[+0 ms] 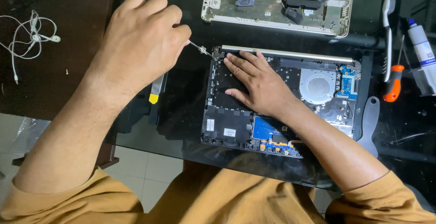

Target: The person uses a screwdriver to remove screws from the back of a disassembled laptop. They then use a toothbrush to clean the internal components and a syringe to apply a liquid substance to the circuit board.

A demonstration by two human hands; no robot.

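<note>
Two opened laptop bodies lie on the glass table: one black laptop base [236, 115], and one white laptop shell [277, 6] behind it. Right of the black base are one orange-handled screwdriver [393, 84], one toothbrush [387, 33] and one tube [421, 47]. One white earphone set [32, 38] lies far left.

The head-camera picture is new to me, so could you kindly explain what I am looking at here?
The picture comes from a camera worn on a person's head, looking down at their own two bare hands over a dark glass table. The left hand grips a thin screwdriver, its tip at the corner hinge of an opened black laptop base. The right hand lies flat on that base, beside its round fan. Above lies a second, pale opened laptop shell. At the right are an orange-handled screwdriver, a toothbrush and a white tube; at the left, white earphones.
</note>
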